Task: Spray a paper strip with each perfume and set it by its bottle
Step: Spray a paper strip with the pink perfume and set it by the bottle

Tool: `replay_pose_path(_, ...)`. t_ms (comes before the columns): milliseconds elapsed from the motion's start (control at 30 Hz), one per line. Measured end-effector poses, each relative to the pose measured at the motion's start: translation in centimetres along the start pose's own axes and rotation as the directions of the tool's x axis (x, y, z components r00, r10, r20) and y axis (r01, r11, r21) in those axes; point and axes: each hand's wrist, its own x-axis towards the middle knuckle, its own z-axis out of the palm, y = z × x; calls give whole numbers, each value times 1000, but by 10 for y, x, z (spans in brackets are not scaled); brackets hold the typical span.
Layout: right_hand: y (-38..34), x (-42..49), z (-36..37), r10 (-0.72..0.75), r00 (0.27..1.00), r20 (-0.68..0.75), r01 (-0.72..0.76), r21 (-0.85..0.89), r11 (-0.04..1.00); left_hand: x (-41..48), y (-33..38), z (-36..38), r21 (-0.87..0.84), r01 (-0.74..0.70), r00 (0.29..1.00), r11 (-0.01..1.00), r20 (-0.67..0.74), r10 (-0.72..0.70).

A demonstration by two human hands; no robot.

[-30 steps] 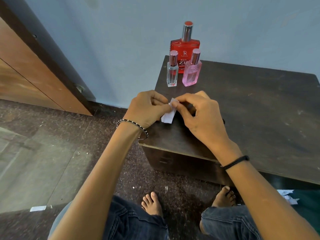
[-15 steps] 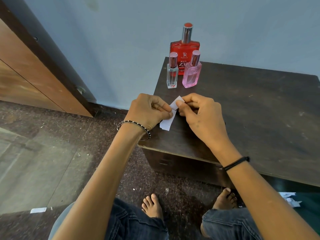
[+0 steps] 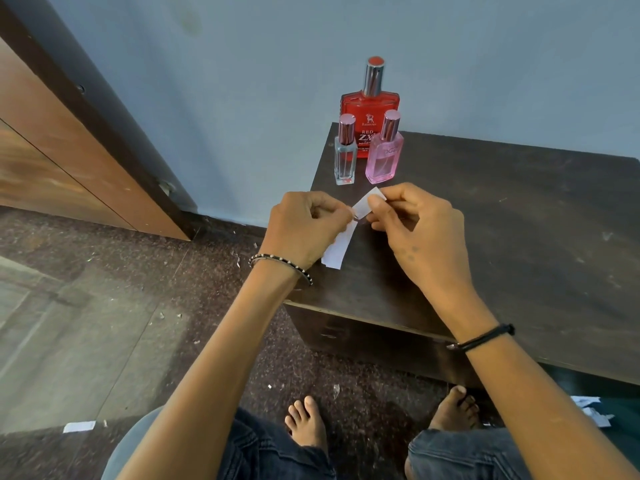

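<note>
Left hand (image 3: 304, 230) and right hand (image 3: 420, 230) pinch the paper strip (image 3: 337, 249) between them.

One wide-angle view from the person's head looks forward and steeply down. The wall (image 3: 242, 81) fills the top of the frame, the table (image 3: 519, 237) the right, the floor (image 3: 104, 323) the left. The left hand (image 3: 304, 230) and right hand (image 3: 422, 233) sit near the lens at centre, the feet (image 3: 306, 420) at the bottom edge.

Matt white paper strip (image 3: 337, 245), glossy red glass bottle (image 3: 370, 110) with shiny metal cap at the far left corner of the table (image 3: 519, 220), clear glass bottle (image 3: 345, 164), translucent pink bottle (image 3: 383, 162), both with glossy metallic caps, dark matt scuffed wood top, speckled stone floor (image 3: 104, 323)
</note>
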Motion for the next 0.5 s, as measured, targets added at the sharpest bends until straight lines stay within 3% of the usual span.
replay_pose_path(133, 0, 1, -12, -87, 996, -7, 87, 16, 996, 1, 16, 14, -343, 117, 993, 932, 57, -103)
replay_pose_path(233, 4, -2, -16, -106, 993, 56, 104, 42, 994, 4, 24, 24, -503, 146, 988, 852, 115, -102)
replay_pose_path(400, 9, 2, -23, -30, 997, 75, 27, 52, 998, 5, 26, 39, -520, 163, 987, 838, 88, -138)
replay_pose_path(500, 8, 5, -22, 48, 998, -30, -46, 67, 997, 7, 24, 44, -501, 144, 989, 853, 46, -140)
